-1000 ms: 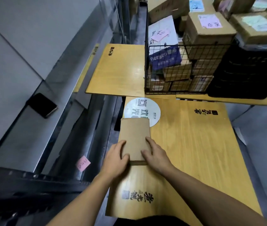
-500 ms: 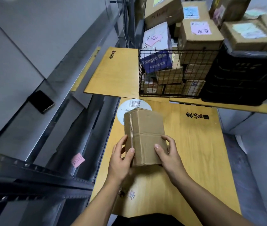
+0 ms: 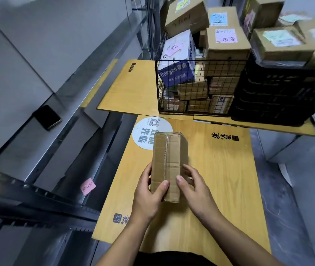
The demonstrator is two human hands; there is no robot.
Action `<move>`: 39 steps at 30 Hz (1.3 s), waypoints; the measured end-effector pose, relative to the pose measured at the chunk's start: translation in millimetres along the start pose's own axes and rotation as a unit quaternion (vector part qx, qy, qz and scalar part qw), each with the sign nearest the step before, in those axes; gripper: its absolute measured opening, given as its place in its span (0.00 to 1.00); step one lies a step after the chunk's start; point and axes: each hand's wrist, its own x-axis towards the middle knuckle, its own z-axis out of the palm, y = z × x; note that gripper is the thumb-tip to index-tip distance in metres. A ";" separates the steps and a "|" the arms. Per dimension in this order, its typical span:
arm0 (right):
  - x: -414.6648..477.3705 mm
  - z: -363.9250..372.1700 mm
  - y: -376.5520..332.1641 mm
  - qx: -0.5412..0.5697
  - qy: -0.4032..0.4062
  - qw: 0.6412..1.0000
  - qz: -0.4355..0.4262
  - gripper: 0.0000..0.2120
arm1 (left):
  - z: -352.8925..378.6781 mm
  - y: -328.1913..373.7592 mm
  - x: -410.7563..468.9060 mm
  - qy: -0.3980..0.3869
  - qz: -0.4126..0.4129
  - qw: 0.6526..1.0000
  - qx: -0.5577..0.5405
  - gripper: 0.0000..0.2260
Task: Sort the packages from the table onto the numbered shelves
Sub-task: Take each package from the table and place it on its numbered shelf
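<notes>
A plain brown cardboard package (image 3: 169, 160) with a taped seam along its top is held above the wooden table (image 3: 220, 179). My left hand (image 3: 149, 194) grips its near left side with the thumb on top. My right hand (image 3: 193, 189) grips the near right side, thumb on the seam face. The grey metal shelves (image 3: 43, 104) run along the left. A pink note (image 3: 88, 186) sticks to a shelf rail.
A wire basket (image 3: 195, 87) full of packages stands at the back of the tables, with a black crate (image 3: 279, 96) and more labelled boxes (image 3: 227, 41) to its right. A black phone (image 3: 47, 117) lies on a shelf. A round white sticker (image 3: 145, 131) lies on the table.
Both hands lifted the package off the table and turned it, so a narrower taped side now faces up. The view shifted closer to the basket.
</notes>
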 end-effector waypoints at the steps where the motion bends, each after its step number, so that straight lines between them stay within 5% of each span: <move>1: -0.7 -0.9 -0.8 0.027 -0.005 1.000 0.006 0.29 | 1.9 1.1 -0.9 -0.002 0.004 1.000 0.000 0.23; 9: 2.3 -14.1 -1.7 0.223 -0.023 0.973 0.058 0.19 | -3.6 -5.0 2.6 0.029 -0.010 1.000 0.008 0.15; 16: -2.6 -12.2 2.7 0.282 -0.078 0.952 0.088 0.21 | -12.0 -20.1 -16.7 0.051 -0.077 0.996 0.005 0.22; 25: -14.6 -8.7 4.6 0.051 -0.077 0.995 -0.033 0.22 | -30.5 -25.0 -46.6 0.126 -0.032 0.987 0.095 0.18; 31: -25.0 10.0 11.0 0.002 -0.157 0.987 -0.020 0.17 | -42.6 -37.6 -86.4 0.188 -0.043 0.969 0.152 0.20; 39: -52.9 74.4 9.0 -0.078 -0.291 0.953 -0.019 0.30 | -75.3 -42.0 -160.4 0.303 -0.091 0.933 0.173 0.19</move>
